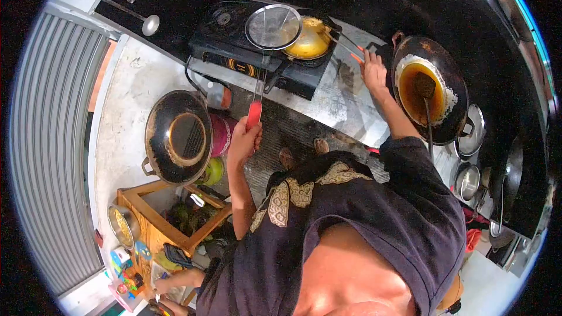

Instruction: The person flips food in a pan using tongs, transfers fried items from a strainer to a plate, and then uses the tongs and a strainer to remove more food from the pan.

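My left hand (244, 140) is closed around the red handle of a round mesh strainer (273, 27). The strainer hangs over the gas stove (252, 67), beside a pan of yellow food (308, 41) on the right burner. My right hand (373, 71) is closed on a metal utensil (346, 45) with an orange-red handle. Its far end reaches the yellow food; I cannot make out the shape of that end. To the right of my right hand stands a large wok (407, 47) holding brown oil (417, 102), with a perforated skimmer (425, 85) resting in it.
At left sits a second dark wok (153, 120) on the counter. Below it are a wooden frame (140, 210) and a metal bowl of yellow food (122, 226). Another person's hands (175, 281) work at bottom left. Pots (467, 181) and a lid (472, 131) line the right side.
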A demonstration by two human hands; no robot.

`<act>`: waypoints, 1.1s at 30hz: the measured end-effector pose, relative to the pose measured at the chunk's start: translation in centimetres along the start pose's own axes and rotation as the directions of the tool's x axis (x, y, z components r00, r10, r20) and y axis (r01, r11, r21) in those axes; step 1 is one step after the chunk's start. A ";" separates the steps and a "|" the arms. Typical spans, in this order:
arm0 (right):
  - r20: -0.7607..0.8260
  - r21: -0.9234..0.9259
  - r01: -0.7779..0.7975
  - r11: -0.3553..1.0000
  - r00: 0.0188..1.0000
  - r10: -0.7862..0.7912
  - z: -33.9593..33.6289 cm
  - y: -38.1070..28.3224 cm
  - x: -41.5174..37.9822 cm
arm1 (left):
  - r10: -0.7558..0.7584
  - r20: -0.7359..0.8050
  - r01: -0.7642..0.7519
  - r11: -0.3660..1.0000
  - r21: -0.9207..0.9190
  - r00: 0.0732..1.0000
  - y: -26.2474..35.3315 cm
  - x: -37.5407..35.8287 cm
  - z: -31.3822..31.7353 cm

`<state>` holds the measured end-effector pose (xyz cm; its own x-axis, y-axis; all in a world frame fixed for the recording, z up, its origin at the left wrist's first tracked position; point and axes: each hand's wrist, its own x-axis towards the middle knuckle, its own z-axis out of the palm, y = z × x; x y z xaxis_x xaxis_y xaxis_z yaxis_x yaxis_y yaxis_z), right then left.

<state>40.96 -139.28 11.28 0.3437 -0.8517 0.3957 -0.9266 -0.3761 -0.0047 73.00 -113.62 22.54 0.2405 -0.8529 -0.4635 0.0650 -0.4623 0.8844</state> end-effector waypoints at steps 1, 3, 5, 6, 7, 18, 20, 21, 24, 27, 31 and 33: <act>0.015 0.000 -0.030 1.000 0.999 0.030 -0.1 -0.7 -0.8 | 0.020 -0.005 -0.020 1.000 -0.015 1.000 -0.4 0.3 -0.1; -0.004 0.048 -0.089 0.995 0.996 0.090 0.3 -1.8 -2.5 | 0.016 0.032 -0.016 1.000 -0.005 0.999 -0.5 0.5 -0.4; 0.007 0.026 -0.139 0.990 0.990 0.139 1.4 -2.8 -3.9 | 0.013 0.052 -0.014 1.000 0.003 0.999 -0.4 0.8 -0.6; 0.001 0.040 -0.154 0.987 0.988 0.154 1.8 -3.1 -4.5 | 0.010 0.054 -0.010 1.000 0.005 0.998 -0.4 0.9 -0.7; -0.005 0.036 -0.162 0.986 0.987 0.162 1.8 -3.6 -4.8 | 0.006 0.056 -0.006 1.000 0.009 0.998 -0.5 1.0 -0.9; 0.178 0.058 -0.387 0.920 0.911 0.372 0.3 -5.8 -1.8 | 0.028 0.123 -0.029 1.000 0.002 0.992 -1.9 2.2 -3.5; 0.302 0.127 -0.475 0.871 0.855 0.422 -0.4 -5.8 -0.3 | 0.013 0.131 -0.015 1.000 0.012 0.991 -1.5 2.2 -4.0; 0.378 0.171 -0.525 0.834 0.816 0.437 -0.7 -5.7 0.4 | 0.005 0.130 -0.007 1.000 0.016 0.991 -1.3 2.2 -4.1; 0.488 0.198 -0.597 0.777 0.748 0.450 0.3 -4.9 1.6 | 0.016 0.146 -0.015 1.000 -0.008 0.989 -1.7 2.5 -4.9; 0.587 0.143 -0.601 0.786 0.691 0.422 0.3 -4.7 2.8 | 0.033 0.159 -0.030 0.999 -0.020 0.987 -2.1 2.9 -5.6; 0.583 0.163 -0.561 0.812 0.718 0.379 0.4 -4.8 3.9 | 0.033 0.172 -0.036 0.999 0.014 0.985 -2.1 3.3 -6.2; 0.540 0.183 -0.536 0.824 0.756 0.371 1.6 -4.4 4.2 | 0.042 0.180 -0.048 0.998 0.030 0.983 -2.1 3.3 -6.6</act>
<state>46.69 -141.81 11.51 -0.0015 -0.9801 -0.1987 -0.9198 0.0794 -0.3843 80.01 -113.86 19.48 0.0651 -0.9011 -0.4288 0.0245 -0.4281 0.9034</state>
